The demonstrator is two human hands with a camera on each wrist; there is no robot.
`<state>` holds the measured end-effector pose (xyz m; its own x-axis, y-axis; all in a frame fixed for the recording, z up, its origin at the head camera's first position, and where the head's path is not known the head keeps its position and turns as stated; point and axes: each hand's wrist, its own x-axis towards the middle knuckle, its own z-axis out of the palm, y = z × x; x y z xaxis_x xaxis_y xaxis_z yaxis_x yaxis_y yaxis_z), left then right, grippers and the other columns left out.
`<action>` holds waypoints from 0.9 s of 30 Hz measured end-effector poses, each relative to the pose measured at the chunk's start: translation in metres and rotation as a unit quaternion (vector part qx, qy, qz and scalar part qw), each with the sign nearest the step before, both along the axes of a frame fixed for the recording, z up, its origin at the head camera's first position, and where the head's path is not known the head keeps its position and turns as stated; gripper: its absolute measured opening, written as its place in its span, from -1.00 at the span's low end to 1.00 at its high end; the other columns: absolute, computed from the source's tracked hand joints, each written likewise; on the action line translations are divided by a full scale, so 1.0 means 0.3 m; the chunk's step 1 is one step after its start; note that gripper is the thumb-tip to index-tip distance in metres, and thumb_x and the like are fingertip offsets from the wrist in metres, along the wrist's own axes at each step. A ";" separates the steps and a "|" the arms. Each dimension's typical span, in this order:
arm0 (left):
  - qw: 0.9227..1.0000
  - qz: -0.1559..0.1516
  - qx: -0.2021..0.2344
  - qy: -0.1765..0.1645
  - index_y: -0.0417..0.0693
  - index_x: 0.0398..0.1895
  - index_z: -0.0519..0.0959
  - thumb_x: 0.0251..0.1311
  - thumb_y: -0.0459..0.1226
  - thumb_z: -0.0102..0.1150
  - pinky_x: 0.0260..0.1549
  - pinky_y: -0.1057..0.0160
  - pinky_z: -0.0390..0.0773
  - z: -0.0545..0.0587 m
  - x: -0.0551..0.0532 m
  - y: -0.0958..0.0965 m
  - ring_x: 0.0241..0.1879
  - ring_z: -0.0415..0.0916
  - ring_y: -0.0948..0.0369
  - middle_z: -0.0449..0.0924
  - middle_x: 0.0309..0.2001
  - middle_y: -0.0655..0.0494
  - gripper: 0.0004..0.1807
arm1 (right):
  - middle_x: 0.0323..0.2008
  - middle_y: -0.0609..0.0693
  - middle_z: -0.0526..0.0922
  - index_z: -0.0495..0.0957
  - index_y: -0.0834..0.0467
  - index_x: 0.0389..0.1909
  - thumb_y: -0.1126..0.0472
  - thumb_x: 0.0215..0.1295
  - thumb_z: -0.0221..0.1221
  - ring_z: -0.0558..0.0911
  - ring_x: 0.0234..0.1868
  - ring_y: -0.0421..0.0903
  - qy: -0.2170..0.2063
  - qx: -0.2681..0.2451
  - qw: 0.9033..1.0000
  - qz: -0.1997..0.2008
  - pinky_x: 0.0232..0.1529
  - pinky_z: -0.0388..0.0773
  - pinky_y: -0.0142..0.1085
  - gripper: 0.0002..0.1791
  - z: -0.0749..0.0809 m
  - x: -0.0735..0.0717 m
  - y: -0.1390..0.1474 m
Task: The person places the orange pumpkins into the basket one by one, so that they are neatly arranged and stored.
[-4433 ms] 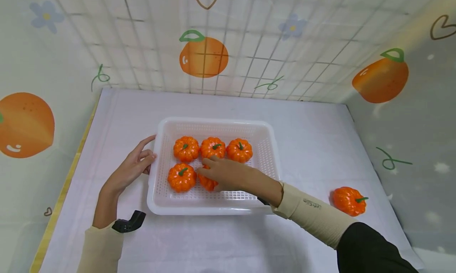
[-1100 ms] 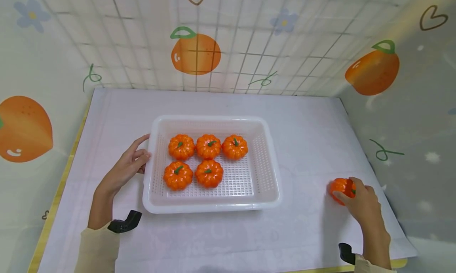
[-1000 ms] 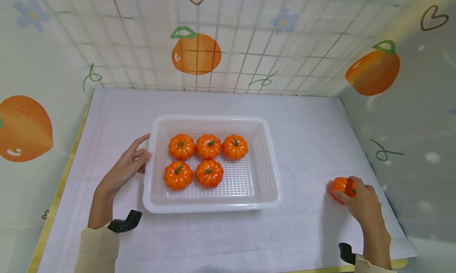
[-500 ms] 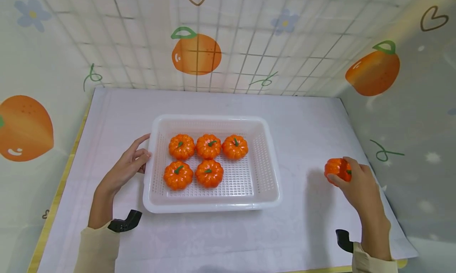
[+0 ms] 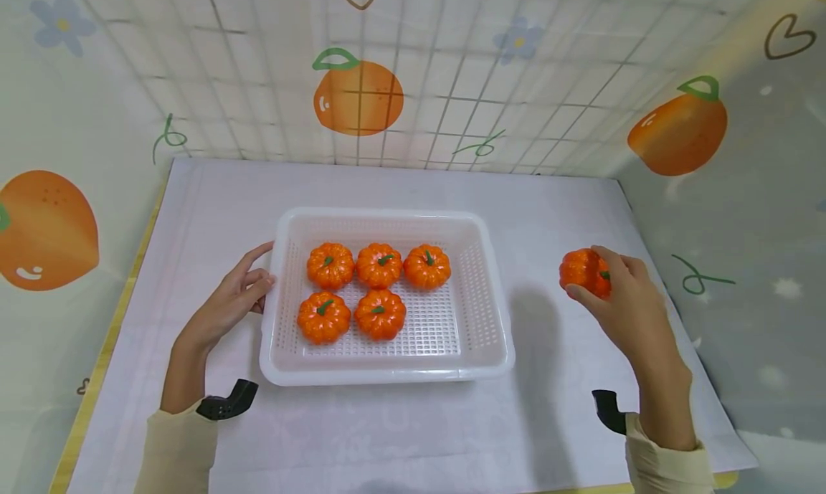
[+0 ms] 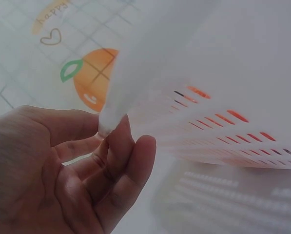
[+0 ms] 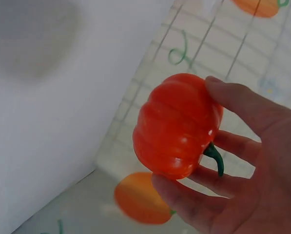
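My right hand (image 5: 629,300) grips a small toy pumpkin (image 5: 583,272), orange with a green stem, and holds it above the table on the right. In the right wrist view, thumb and fingers span the held pumpkin (image 7: 177,126) from both sides, its stem toward the palm. A white plastic basket (image 5: 387,376) stands mid-table. My left hand (image 5: 226,304) holds its left rim; in the left wrist view the curled fingers (image 6: 113,151) pinch the rim edge. Several similar pumpkins (image 5: 381,315) sit in the basket in two rows, stems up.
A white cloth (image 5: 400,437) covers the table, with a yellow strip (image 5: 122,329) along its left edge. Printed curtains (image 5: 452,71) stand behind and at both sides. Inside the basket, bare perforated floor (image 5: 432,329) shows at the front right.
The right hand left the basket, took hold of the pumpkin lying on the right, lifted it, and has carried it up and leftward. The left hand stays at the rim.
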<state>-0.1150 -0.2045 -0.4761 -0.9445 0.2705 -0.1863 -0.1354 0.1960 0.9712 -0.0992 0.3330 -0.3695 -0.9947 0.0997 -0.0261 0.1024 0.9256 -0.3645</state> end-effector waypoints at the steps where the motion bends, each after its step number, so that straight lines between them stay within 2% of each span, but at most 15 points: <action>1: 1.000 0.000 -0.001 0.001 0.13 0.60 -0.03 0.49 -0.18 0.01 -0.19 0.21 0.66 -0.001 0.000 0.000 -0.35 0.59 0.01 0.57 0.03 -0.29 -0.29 | 0.30 0.49 0.19 0.15 0.19 0.50 0.03 0.37 0.23 0.39 0.08 0.50 0.001 0.001 1.000 0.006 -0.15 0.52 0.35 -0.22 0.005 -0.005 -0.015; 13: 1.000 0.004 -0.006 0.002 0.13 0.59 -0.03 0.48 -0.15 0.03 -0.19 0.17 0.67 -0.003 0.000 0.002 -0.36 0.59 -0.02 0.57 0.03 -0.28 -0.28 | 0.31 0.40 0.24 0.25 0.13 0.45 0.05 0.32 0.29 0.45 0.05 0.43 0.019 0.002 0.998 0.065 -0.17 0.57 0.28 -0.26 0.056 -0.049 -0.151; 19: 1.000 0.003 -0.006 0.003 0.13 0.59 -0.03 0.48 -0.16 0.03 -0.19 0.17 0.67 -0.004 0.000 0.002 -0.36 0.59 -0.02 0.57 0.02 -0.27 -0.28 | 0.31 0.39 0.25 0.27 0.06 0.45 0.09 0.26 0.35 0.46 0.07 0.42 0.007 0.008 0.996 0.093 -0.22 0.61 0.20 -0.24 0.063 -0.062 -0.216; 27: 1.000 0.004 -0.008 0.000 0.14 0.59 -0.03 0.47 -0.15 0.03 -0.18 0.16 0.67 0.000 0.001 0.002 -0.36 0.60 -0.02 0.57 0.04 -0.28 -0.27 | 0.30 0.33 0.30 0.29 0.02 0.44 0.11 0.21 0.39 0.53 0.03 0.35 -0.003 0.014 0.986 0.169 -0.17 0.61 0.21 -0.22 0.075 -0.075 -0.299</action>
